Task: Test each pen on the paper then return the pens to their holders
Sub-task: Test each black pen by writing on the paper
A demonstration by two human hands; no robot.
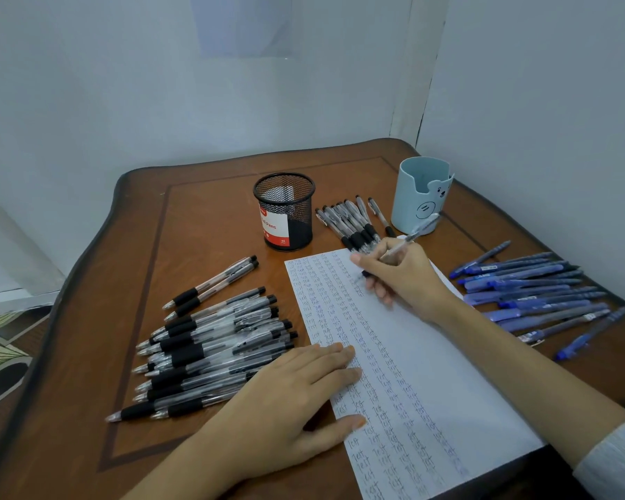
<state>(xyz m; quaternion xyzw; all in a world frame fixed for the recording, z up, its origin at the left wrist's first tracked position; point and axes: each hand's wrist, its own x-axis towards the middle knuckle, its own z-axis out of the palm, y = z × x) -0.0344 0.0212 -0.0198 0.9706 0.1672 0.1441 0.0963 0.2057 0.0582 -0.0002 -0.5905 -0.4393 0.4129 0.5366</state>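
the tip of the pen [410, 238] is hidden behind the fingers of the right hand [403, 277], and the near ends of some of the black pens [352, 225] beyond it are covered by the same hand. the paper [423, 359] is cut off by the lower edge, part of its left margin is covered by the left hand [300, 391], and the small words at its far end cannot be read. the label [273, 227] inside the mesh holder [285, 196] is only partly seen through the wire, and the print on the blue pens [534, 286] is blurred.

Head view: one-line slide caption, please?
Right hand tests a pen on the paper; left hand steadies it, black pens left, blue pens right.
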